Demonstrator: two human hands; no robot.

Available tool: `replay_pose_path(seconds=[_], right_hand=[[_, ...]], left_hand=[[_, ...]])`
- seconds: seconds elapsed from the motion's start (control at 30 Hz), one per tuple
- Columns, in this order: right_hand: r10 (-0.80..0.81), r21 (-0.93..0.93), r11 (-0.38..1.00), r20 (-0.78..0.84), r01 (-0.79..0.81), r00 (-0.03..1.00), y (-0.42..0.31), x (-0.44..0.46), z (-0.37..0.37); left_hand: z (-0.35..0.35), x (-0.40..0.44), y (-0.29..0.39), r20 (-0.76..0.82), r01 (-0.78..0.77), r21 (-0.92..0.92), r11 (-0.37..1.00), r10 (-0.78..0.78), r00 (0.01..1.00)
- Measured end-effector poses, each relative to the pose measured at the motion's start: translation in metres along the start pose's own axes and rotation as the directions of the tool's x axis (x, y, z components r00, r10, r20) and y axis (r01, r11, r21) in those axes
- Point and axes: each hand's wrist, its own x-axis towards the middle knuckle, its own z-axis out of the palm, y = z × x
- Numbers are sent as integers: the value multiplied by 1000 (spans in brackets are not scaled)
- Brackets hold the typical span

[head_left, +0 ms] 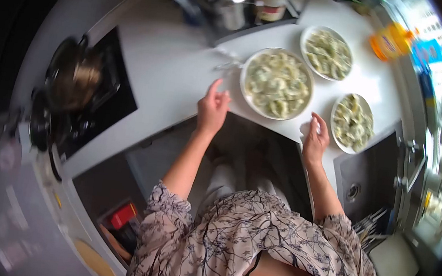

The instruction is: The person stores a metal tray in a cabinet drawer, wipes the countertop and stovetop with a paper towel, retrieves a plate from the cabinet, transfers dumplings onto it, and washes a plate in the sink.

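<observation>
A large white bowl full of pale green dumplings sits on the counter in front of me. My left hand is just left of this bowl, empty, its fingers apart and the index finger raised. Beyond its fingertips are some blurred, shiny items that I cannot make out. My right hand is held between the large bowl and a smaller white dish of dumplings, holding nothing, its fingers loosely extended. Another white dish of dumplings stands farther back.
A cooktop with a dark pan is at the left. On the right is a dark sink with a faucet. A dark tray with jars stands at the back, and an orange bottle near the window.
</observation>
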Motion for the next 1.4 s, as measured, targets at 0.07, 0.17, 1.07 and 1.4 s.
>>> replay_pose_path(seconds=[0.07, 0.17, 1.07, 1.4], right_hand=[[43, -46, 998, 194, -35, 980, -21, -36, 10], [231, -136, 972, 412, -192, 881, -37, -86, 46], [-326, -155, 613, 844, 775, 426, 41, -413, 397], [-122, -194, 635, 931, 748, 345, 44, -464, 439]], left_hand=[[-15, -35, -9, -31, 73, -119, 990, -78, 997], [-47, -104, -52, -65, 193, -256, 947, -216, 974], [-406, -205, -436, -433, 446, 706, 550, -162, 886], [-386, -348, -394, -703, 391, 400, 829, 4, 711]])
